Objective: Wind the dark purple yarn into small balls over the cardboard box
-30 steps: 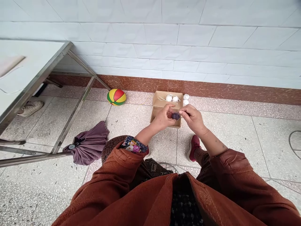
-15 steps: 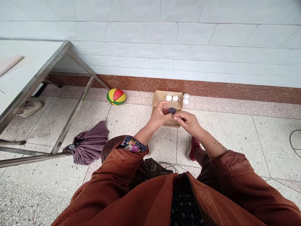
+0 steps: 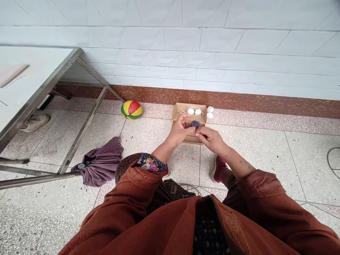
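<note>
A small dark grey-purple ball of yarn is held in the fingers of my left hand, above a cardboard box. Close beside it, the thumb and fingertips of my right hand are pinched together at the lower side of the ball. They seem to hold a strand of its yarn, too thin to make out clearly. Below and behind my hands is the open cardboard box, partly hidden by them. Two white yarn balls with loose strands lie in its far part.
Two more white balls sit right of the box by the wall. A colourful ball, a folded purple umbrella and a metal-framed table are on the left. A person's shoe shows beneath the table.
My right fingertips have shifted very slightly at the yarn ball. The left hand keeps its hold, and the view has tilted a little.
</note>
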Demonstrator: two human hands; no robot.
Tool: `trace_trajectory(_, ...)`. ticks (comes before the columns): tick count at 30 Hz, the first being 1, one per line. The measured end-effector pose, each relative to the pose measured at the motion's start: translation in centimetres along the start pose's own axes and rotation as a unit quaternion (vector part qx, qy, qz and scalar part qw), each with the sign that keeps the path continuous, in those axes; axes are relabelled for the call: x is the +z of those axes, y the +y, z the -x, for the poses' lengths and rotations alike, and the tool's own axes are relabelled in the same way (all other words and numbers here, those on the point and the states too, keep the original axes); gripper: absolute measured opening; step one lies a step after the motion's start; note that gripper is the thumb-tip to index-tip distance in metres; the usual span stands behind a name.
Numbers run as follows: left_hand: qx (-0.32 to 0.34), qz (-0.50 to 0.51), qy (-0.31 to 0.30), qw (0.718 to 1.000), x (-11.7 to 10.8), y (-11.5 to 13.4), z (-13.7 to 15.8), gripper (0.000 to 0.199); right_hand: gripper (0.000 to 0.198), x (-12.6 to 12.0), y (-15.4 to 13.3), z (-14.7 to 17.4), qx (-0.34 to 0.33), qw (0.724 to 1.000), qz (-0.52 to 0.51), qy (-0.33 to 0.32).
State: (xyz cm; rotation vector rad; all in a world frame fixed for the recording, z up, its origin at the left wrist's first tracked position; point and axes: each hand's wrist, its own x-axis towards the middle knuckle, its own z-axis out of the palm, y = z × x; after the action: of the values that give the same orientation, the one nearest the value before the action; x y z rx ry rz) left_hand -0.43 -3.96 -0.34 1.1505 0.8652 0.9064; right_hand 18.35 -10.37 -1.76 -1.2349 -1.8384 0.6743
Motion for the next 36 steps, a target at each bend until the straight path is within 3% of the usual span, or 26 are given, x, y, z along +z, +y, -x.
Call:
trace_trajectory(3,0.002,-0.075,-0.005,0.997,0.1,-0.4,-0.1,0.066,0.023,-0.5,-0.4,0.0,-0.018,1.000,-0.004,0.010)
trace_trajectory(5,0.004,-0.100,-0.044,0.994,0.3,-0.5,0.2,0.069,0.024,-1.1,-0.2,-0.3,-0.008,0.999,-0.002,0.036)
trace_trajectory(8,-0.002,-0.057,-0.134,0.989,0.6,-0.3,0.6,0.067,0.029,-1.5,0.6,-0.9,0.021,0.997,-0.005,0.072)
trace_trajectory(10,-0.003,0.001,-0.163,0.987,0.6,-0.1,0.8,0.063,0.030,-1.3,1.1,-1.0,0.046,0.996,-0.009,0.081)
trace_trajectory(14,0.009,0.062,-0.089,0.994,0.2,0.2,0.6,0.057,0.029,-0.3,1.3,-0.6,0.054,0.997,-0.002,0.047)
trace_trajectory(19,0.001,-0.024,0.020,0.999,-0.2,-0.2,-0.1,0.051,0.024,-0.2,-0.1,-0.1,-0.022,0.999,-0.040,-0.006)
trace_trajectory(22,0.003,-0.093,0.013,0.996,0.0,-0.4,0.0,0.059,0.023,-0.9,-0.7,-0.4,-0.005,0.998,-0.065,0.021)
trace_trajectory(24,0.001,-0.105,-0.028,0.994,0.2,-0.3,0.4,0.064,0.026,-1.4,-0.6,-0.7,0.028,0.995,-0.074,0.059)
trace_trajectory(27,-0.011,-0.034,-0.123,0.992,0.4,0.1,0.9,0.069,0.033,-1.7,0.3,-1.2,0.082,0.989,-0.075,0.096)
trace_trajectory(29,-0.019,0.042,-0.152,0.987,0.4,0.3,1.1,0.066,0.036,-1.4,1.0,-1.2,0.106,0.988,-0.071,0.091)
trace_trajectory(32,-0.026,0.122,-0.113,0.986,0.4,0.3,1.0,0.054,0.033,-0.6,1.2,-0.7,0.096,0.992,-0.049,0.060)
trace_trajectory(36,-0.043,0.149,-0.034,0.987,0.4,-0.6,0.5,0.036,0.023,0.1,0.2,0.0,0.005,1.000,-0.007,0.019)
